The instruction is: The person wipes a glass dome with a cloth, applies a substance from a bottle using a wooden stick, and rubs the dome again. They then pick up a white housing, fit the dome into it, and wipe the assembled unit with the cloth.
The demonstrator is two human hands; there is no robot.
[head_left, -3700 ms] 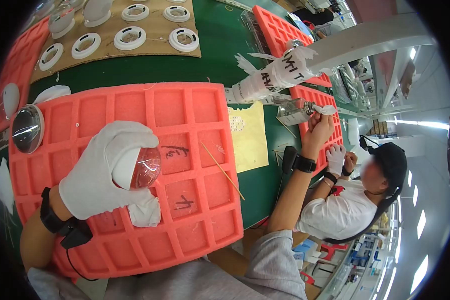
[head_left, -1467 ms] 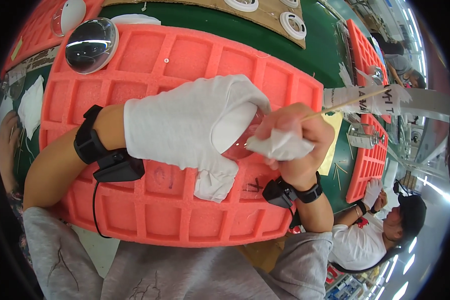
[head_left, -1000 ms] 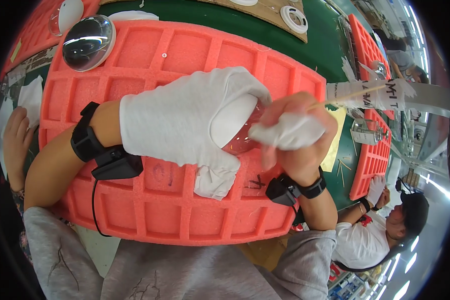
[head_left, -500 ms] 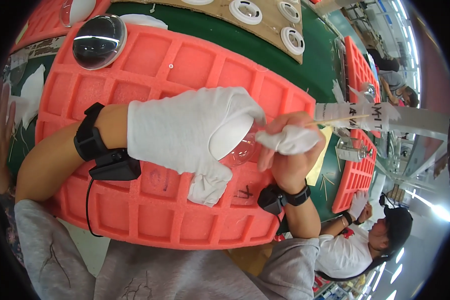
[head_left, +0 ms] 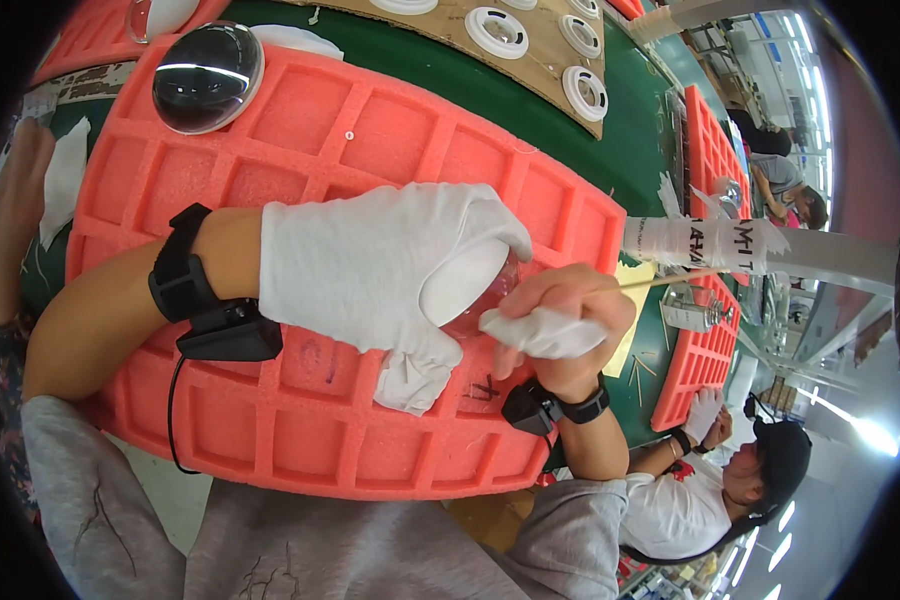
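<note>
My left hand, in a white glove, is closed around a clear dome cover with a white part showing in it, held over the red foam tray. My bare right hand pinches a folded white cloth close beside the dome. A thin wooden stick also sticks out from the right hand's fingers, pointing right. Whether the cloth touches the dome, I cannot tell. Below my left hand, a crumpled white cloth lies on the tray.
A dark dome rests at the tray's far left corner. Beyond stands cardboard with several white rings. To the right are loose sticks, yellow paper, a glass bottle and a wrapped post. Co-workers are at both sides.
My right hand, with the cloth and stick, has shifted left and downward beside the dome. My left hand keeps its hold nearly in place. The co-worker's arm at far left has moved.
</note>
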